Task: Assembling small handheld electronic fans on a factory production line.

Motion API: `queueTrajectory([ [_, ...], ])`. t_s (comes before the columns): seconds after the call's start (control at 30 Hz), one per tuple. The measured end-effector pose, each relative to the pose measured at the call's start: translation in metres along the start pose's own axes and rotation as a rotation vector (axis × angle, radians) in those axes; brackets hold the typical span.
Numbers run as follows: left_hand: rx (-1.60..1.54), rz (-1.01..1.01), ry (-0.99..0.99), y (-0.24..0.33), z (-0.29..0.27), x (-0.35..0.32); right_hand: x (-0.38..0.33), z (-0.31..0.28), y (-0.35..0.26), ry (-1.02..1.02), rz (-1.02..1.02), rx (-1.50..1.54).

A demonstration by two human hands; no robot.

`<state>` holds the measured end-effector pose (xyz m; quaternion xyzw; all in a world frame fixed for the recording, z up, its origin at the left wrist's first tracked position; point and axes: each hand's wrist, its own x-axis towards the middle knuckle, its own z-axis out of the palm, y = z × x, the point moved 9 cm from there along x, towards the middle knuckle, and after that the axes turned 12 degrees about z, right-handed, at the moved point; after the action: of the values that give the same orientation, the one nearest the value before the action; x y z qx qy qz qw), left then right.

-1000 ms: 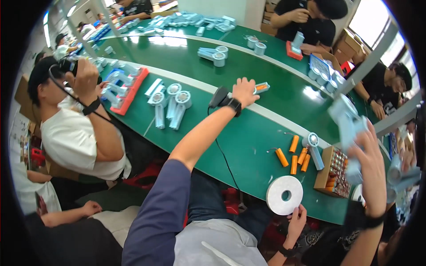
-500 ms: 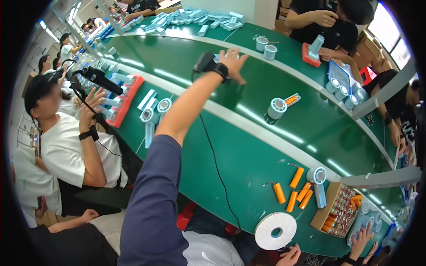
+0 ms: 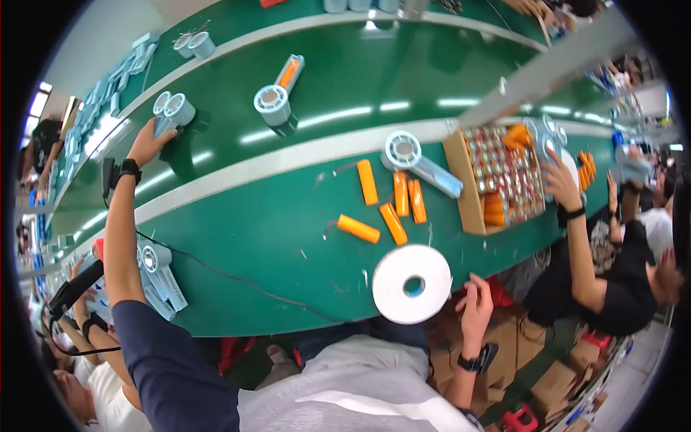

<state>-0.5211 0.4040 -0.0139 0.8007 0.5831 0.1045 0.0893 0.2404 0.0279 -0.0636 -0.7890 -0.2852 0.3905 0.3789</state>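
Note:
Over the green conveyor belt, my left hand (image 3: 150,142) is closed round the handles of two pale blue handheld fan housings (image 3: 175,109), their round heads side by side beyond the fingers. My right hand (image 3: 476,299) hovers by the table's near edge, fingers loosely bent and apart, with nothing visible in it. Just left of it lies a white tape roll (image 3: 392,288) with a blue core. Several orange battery packs (image 3: 358,229), some with wires showing, lie beyond the roll. Another pale blue fan housing (image 3: 435,176) rests between them and a cardboard box.
The cardboard box (image 3: 453,183) holds upright battery cells. Farther along the belt lies a fan housing (image 3: 273,104) with an orange battery in its handle. More housings (image 3: 162,277) sit left, beside a black cable (image 3: 237,277). A co-worker's hand (image 3: 561,180) works at the right.
My view has swung right. My left hand, spread open over the belt before, is now closed on two fan housings. My right hand shows more fully beside the tape roll.

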Motion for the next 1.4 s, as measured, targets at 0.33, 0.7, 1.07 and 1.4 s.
queueTrajectory([
  [0.33, 0.106, -0.273, 0.311, 0.203, -0.016, -0.16, -0.034, -0.032, -0.01, -0.003, -0.515, -0.186],
  [0.7, 0.687, -0.57, 0.41, 0.342, -0.008, -0.278, -0.057, -0.031, 0.073, -0.41, 0.169, 0.588],
  [1.07, -0.023, 0.751, -0.131, 0.69, 0.132, -0.234, -0.082, -0.033, 0.086, -0.611, 0.084, 0.367],
  [1.4, -0.395, 0.394, 0.511, 0.637, 0.054, -0.319, -0.191, -0.089, 0.042, -1.275, -0.1, -0.273],
])
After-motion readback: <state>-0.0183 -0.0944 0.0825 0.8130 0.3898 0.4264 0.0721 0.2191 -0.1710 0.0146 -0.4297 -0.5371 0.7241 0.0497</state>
